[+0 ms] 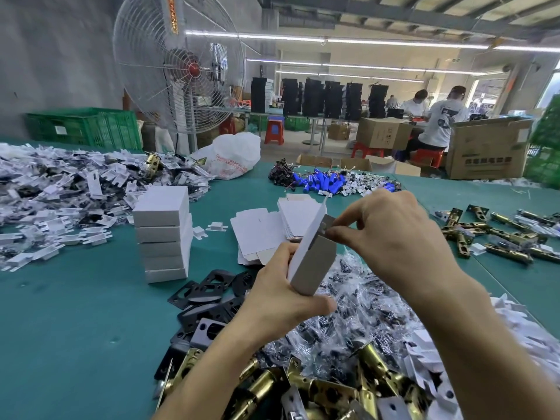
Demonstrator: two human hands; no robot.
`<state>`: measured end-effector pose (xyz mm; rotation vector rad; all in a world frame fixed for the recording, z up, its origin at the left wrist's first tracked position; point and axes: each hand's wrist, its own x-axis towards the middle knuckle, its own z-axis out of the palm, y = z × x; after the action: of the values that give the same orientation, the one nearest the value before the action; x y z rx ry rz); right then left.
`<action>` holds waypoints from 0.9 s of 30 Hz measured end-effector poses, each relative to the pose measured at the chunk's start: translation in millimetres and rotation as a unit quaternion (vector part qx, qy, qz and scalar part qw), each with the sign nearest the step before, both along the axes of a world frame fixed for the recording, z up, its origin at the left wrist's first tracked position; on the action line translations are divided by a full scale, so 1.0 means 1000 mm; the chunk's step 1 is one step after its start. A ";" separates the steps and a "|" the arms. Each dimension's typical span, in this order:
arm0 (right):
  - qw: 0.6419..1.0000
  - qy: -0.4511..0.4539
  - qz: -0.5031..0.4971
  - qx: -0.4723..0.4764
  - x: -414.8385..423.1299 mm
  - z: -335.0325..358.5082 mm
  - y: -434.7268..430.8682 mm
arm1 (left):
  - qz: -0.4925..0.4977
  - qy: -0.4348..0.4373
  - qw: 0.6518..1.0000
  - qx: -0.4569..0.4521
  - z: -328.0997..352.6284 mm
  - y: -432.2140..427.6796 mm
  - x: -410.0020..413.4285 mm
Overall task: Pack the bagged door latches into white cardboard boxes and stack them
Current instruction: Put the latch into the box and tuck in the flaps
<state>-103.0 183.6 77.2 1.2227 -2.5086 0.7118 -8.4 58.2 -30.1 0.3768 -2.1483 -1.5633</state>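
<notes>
Gripping a white cardboard box upright in the left hand; right hand pinching its top flap; stack of closed boxes on the table nearby.

A white box in left hand, right hand on its flap

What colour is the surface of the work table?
The table is teal green; the head view shows it.

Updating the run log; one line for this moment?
left hand: holds white cardboard box | right hand: pinches its end flap | box stack: five high
</notes>
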 end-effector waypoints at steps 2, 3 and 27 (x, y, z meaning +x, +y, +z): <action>1.000 0.001 0.001 -0.005 0.001 -0.001 0.001 | 0.000 -0.005 1.000 0.002 -0.001 -0.001 0.000; 1.000 0.002 0.002 -0.007 0.001 -0.002 0.001 | 0.003 -0.007 1.000 0.002 -0.001 -0.001 0.000; 0.899 -0.079 0.285 0.323 0.041 -0.088 -0.118 | 0.221 0.152 0.957 0.107 0.036 -0.056 0.030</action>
<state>-61.9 66.1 -11.3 2.2662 -2.6102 0.0417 21.5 2.6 5.7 0.5969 -1.5377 -1.4778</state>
